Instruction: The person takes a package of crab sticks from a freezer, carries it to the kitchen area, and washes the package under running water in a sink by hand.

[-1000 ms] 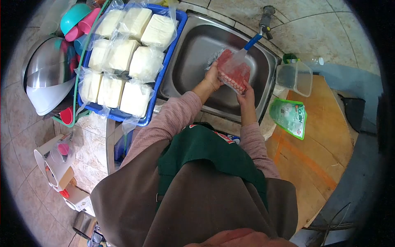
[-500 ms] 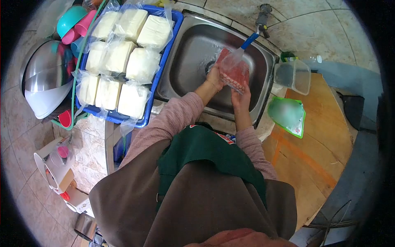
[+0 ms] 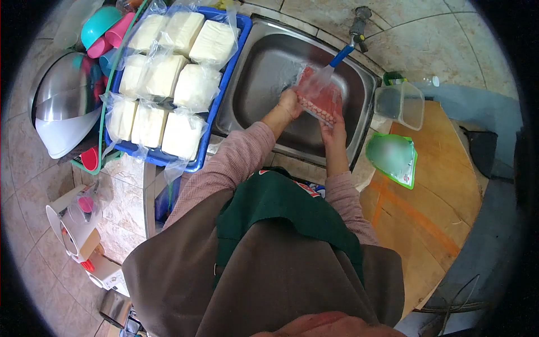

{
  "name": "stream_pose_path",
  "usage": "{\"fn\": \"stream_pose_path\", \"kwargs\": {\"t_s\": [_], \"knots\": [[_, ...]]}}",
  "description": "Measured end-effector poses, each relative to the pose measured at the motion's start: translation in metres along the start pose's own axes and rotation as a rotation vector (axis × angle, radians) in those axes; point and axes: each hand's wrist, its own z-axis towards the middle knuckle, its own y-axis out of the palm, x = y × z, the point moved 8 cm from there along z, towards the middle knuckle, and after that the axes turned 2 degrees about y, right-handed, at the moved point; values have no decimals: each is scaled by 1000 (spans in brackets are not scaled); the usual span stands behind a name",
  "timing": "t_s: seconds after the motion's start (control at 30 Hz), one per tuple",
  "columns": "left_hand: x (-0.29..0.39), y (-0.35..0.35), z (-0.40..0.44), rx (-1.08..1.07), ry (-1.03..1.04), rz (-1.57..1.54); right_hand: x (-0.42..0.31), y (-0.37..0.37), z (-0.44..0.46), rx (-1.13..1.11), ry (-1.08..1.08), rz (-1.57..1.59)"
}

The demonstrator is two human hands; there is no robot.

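A clear plastic package (image 3: 328,104) with reddish contents and a row of pale round pieces along its lower edge is held over the steel sink (image 3: 258,84). My left hand (image 3: 290,105) is closed on its left side, and my right hand (image 3: 333,130) grips its lower right corner. Water runs onto the package from the blue-tipped faucet (image 3: 342,55). The fingertips under the package are hidden.
Left of the sink, a blue crate (image 3: 211,126) holds several bagged white blocks. A clear plastic container (image 3: 412,106) and a green-edged pouch (image 3: 391,159) lie to the right, near a wooden board (image 3: 432,185). Bowls (image 3: 100,28) stand at the far left.
The package has shifted slightly under the running water. My left hand has moved a little along its left edge, and the view has shifted slightly.
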Motion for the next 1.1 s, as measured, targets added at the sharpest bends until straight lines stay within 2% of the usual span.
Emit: {"fn": "stream_pose_path", "kwargs": {"t_s": [0.2,0.3,0.37,0.43,0.53,0.57,0.73,0.97,1.03,1.1], "knots": [[0,-7,8,38,-92,63,-11,0,-2,88,-67,-85],[5,1,-8,62,-134,130,-16,0,5,-31,-45,-127],[8,11,-21,69,-157,143,-19,-6,7,32,-58,-148],[6,21,-22,-69,-178,238,-22,-15,12,96,-71,-168],[-23,-20,32,-90,-259,300,-20,-14,15,53,-57,-161],[-22,-16,27,-89,-262,300,-21,-11,10,109,-80,-199],[-12,-20,23,28,-182,435,-20,-3,1,204,-94,-229],[21,-13,-5,69,-105,447,-2,33,-3,64,-28,-225],[35,-12,-17,126,-66,309,6,36,2,60,-9,-216],[46,-9,-29,172,-48,309,18,34,14,28,53,-220]]}}
